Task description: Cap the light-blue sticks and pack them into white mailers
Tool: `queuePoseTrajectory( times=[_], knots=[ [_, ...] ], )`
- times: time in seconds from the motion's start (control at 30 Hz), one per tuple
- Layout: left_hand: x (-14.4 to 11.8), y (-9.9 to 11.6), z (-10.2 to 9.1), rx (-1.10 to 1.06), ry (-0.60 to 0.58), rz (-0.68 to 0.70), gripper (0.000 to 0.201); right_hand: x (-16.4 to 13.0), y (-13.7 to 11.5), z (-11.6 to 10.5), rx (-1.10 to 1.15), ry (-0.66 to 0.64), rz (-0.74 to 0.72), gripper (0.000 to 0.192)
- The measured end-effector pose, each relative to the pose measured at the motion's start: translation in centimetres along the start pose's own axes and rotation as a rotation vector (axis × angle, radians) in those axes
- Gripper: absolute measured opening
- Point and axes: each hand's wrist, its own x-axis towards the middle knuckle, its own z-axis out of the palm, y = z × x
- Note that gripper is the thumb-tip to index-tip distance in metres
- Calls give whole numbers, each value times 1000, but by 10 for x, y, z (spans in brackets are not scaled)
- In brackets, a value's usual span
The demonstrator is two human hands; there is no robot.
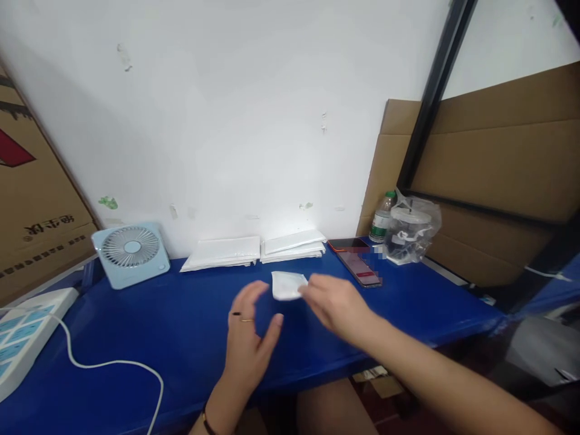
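A small white packet (286, 286), flat and roughly square, is pinched at its right edge by my right hand (333, 302) above the blue table. My left hand (251, 332) is just left of the packet, fingers curved and thumb apart, with a gap between them and nothing in it. Behind the hands, against the wall, lie two stacks of flat white packets: a left stack (226, 251) and a right stack (293, 244). What the packet in my hand contains cannot be seen.
On the blue table (181, 338) stand a light blue fan (131, 254) and a white power strip (36, 332) with a cable (113, 362). To the right are phones (360, 266), a bottle (382, 219) and a bagged cup (410, 232). Cardboard (507, 145) flanks the right side.
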Motion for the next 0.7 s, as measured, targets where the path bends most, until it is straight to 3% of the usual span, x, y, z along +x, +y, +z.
queuePoseTrajectory(
  times=[0.1,0.17,0.27,0.33,0.43,0.53,0.63,0.7],
  knots=[
    [17,-19,-12,-202,262,-336,60,64,23,-17,279,171,175,13],
    [34,-30,-19,-193,351,-427,67,109,37,-6,614,257,390,13],
    [64,-44,-29,61,439,-350,83,163,50,41,1236,277,708,8],
    [83,-54,-32,254,439,-329,89,186,52,83,1384,281,903,8],
    [100,-75,-23,464,301,-320,81,203,49,139,1344,280,1019,14],
    [104,-103,0,601,30,-255,65,206,52,173,1251,264,1072,12],
    [101,-135,23,661,-219,-274,63,195,76,175,1096,274,1068,10],
    [101,-153,31,671,-287,-274,64,178,106,161,950,313,1055,24]
  ],
)
